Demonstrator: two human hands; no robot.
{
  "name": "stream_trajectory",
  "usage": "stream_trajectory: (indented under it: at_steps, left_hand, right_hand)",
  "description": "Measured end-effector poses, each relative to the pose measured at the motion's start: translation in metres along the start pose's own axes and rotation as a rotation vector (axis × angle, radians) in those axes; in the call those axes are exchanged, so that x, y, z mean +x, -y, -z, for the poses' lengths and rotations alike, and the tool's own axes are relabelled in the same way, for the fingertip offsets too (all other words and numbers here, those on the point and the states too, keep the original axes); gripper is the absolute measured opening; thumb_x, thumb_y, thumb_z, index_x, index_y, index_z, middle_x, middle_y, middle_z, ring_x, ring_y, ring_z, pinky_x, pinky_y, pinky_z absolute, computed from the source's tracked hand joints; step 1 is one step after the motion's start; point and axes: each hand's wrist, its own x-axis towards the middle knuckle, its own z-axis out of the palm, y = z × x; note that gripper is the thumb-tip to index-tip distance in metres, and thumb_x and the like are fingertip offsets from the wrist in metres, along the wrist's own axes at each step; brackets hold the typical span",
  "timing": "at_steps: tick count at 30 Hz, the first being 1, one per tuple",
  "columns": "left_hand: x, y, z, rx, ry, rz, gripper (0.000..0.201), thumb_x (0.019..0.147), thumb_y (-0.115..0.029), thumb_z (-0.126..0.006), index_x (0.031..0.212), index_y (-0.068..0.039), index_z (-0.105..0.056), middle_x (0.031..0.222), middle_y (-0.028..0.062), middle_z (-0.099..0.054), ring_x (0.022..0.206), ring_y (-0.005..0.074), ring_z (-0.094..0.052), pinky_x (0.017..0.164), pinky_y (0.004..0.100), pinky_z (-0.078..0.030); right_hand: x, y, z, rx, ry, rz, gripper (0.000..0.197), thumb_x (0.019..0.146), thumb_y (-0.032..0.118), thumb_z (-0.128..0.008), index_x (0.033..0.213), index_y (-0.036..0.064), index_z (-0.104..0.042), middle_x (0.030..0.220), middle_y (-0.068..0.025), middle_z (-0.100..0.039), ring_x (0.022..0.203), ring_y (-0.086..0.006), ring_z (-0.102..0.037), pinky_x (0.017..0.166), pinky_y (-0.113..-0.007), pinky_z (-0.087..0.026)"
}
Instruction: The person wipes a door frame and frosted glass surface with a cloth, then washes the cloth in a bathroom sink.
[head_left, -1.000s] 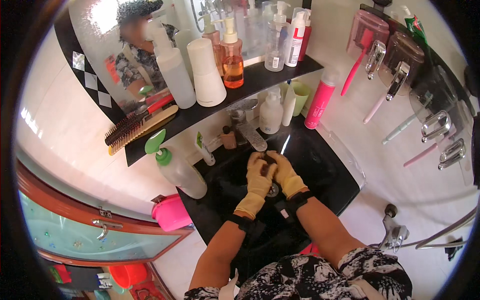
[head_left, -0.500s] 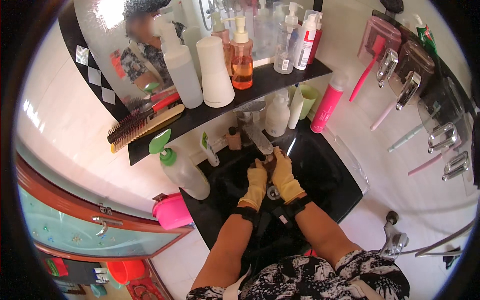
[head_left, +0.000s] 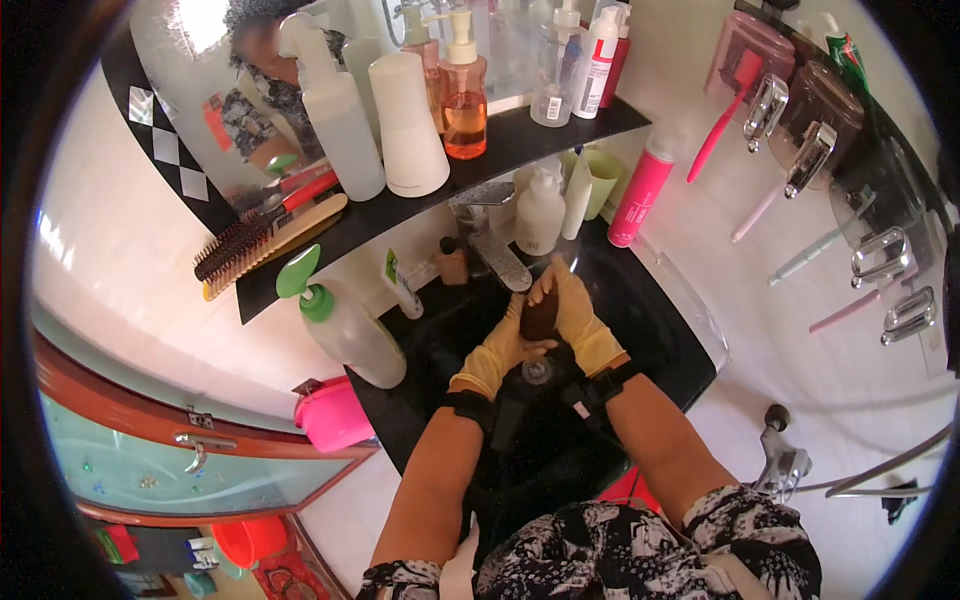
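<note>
Both my hands wear yellow gloves and are just below the tap (head_left: pixel 500 262), over a black sink (head_left: pixel 640 345). Between them sits a dark brown rounded object (head_left: pixel 539 318); its kind is not clear. My left hand (head_left: pixel 505 347) cups it from the left and below, thumb up along its side. My right hand (head_left: pixel 573 308) presses against its right side, fingers curved over its top. A round drain (head_left: pixel 538 371) lies just beneath. Whether water runs from the tap is hard to tell.
A black shelf (head_left: pixel 420 210) with several bottles and hairbrushes (head_left: pixel 265 240) spans the back. A green-topped pump bottle (head_left: pixel 345 325) stands left of the basin. A white pump bottle (head_left: pixel 540 212) and a pink can (head_left: pixel 642 195) stand behind it. Toothbrush holders (head_left: pixel 830 170) line the right wall.
My hands have moved apart a little, and more of the brown object shows between them. My left hand has turned under it. The whole view has shifted slightly.
</note>
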Motion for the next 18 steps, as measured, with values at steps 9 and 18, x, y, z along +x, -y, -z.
stream_trajectory:
  at_steps: [9,18]
  left_hand:
    - [-0.022,-0.003,0.014,0.934,-0.415,-0.989,0.021,0.075,-0.021,-0.070,0.087,-0.008,-0.060,0.102,0.0148,-0.057,0.092,0.0299,-0.055,0.079,0.0364,-0.046]
    - [-0.018,0.024,0.016,0.855,-0.549,-1.146,0.016,0.081,-0.018,-0.065,0.092,-0.007,-0.060,0.104,0.0126,-0.059,0.095,0.0300,-0.058,0.079,0.0361,-0.048]
  right_hand:
    - [-0.027,-0.014,0.009,-0.278,-0.161,-0.602,0.072,0.085,0.039,-0.059,0.141,0.0082,-0.026,0.121,-0.0146,-0.054,0.109,-0.0233,-0.054,0.083,-0.031,-0.050]
    - [0.001,-0.069,-0.015,0.159,-0.378,-0.150,0.017,0.089,0.005,-0.054,0.106,0.0044,-0.056,0.099,-0.0087,-0.058,0.085,-0.0194,-0.059,0.073,-0.032,-0.051]
